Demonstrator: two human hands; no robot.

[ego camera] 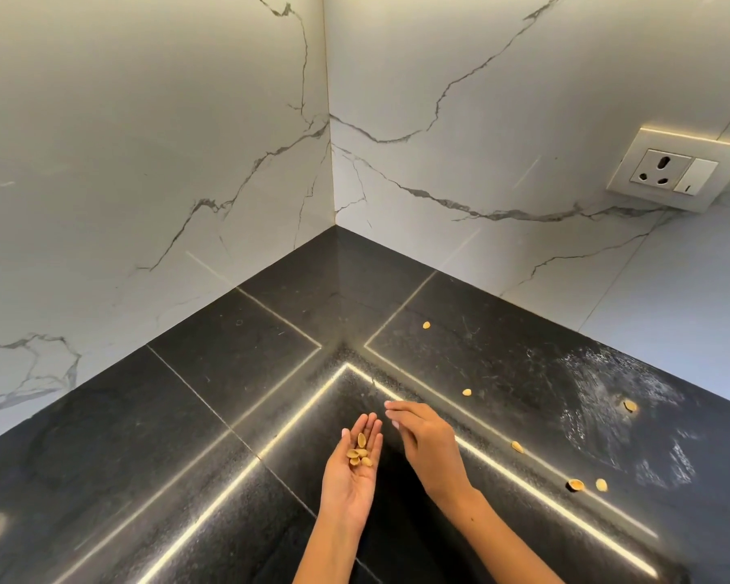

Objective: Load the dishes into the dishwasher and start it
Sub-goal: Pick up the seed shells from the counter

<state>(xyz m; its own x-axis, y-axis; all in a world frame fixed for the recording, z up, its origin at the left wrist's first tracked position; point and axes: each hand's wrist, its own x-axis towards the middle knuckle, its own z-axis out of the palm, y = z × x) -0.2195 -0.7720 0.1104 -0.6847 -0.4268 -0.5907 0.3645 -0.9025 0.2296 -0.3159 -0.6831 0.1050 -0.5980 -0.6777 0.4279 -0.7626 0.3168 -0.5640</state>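
Six loose shells: pistachio shells by the look of them, lying scattered over the right-hand run of the counter; the farthest (426, 325) lies near the wall, another (466, 392) just beyond the right hand, one (517, 447) on the bright reflected strip, a pair (576, 485) toward the near edge.
Gathered shells (359, 451): a small heap in the left palm, four or five pieces, count uncertain at this size.
Left hand (352, 469): palm up, fingers straight and together, cupped slightly as a tray so the heap stays put; not clenched.
Right hand (418, 440): palm down just beside the left, fingers extended and relaxed, grasping nothing visible; likely placed to drop or fetch a shell.
Counter (228, 373): black polished stone, L-shaped corner, seams and light strips reflecting.
Smear (616, 398): whitish dusty patch on the right run, one shell (629, 405) lying in it.
Walls (144, 141): white marble-veined panels meeting at the corner.
Socket (666, 170): plug socket with switch, right wall.
Dishes, dishwasher: neither in view; location cannot be told.
Step judged: clearing debris off the counter, a side chore to loading.
Next calls for: reaching rightward for the nearest shell while keeping the left palm level.
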